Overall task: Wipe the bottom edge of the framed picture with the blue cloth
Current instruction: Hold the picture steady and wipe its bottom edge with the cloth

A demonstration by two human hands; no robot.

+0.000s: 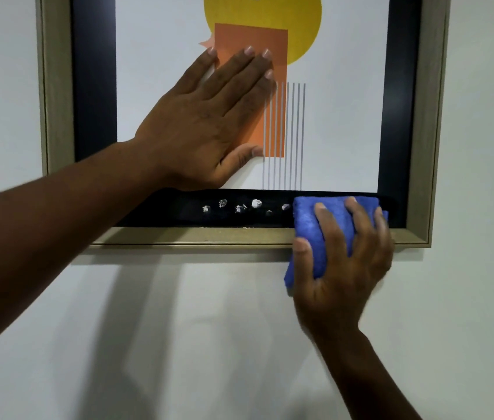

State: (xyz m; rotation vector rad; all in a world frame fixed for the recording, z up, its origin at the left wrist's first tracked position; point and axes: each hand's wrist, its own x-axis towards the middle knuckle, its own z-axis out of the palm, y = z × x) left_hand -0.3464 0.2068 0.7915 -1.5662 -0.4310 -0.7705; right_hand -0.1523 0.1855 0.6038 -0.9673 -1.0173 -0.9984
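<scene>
Blue cloth (327,234), folded, sits under the right hand (342,268), fingers clamped over it against the frame's bottom edge (194,236) near the right corner; left hand (206,125) lies flat, open, on the picture (339,116). Pale specks (239,207), perhaps dust, dot the dark ledge.

Your right hand (342,259) covers much of the blue cloth (318,225); the framed picture (421,116) runs off the top edge.

I see the left hand (209,116) pressed flat on the wood-framed abstract picture (58,116); the right hand (342,262) clamps a folded blue cloth (309,225) over its bottom edge near the right corner; pale specks (256,203) lie just left.
</scene>
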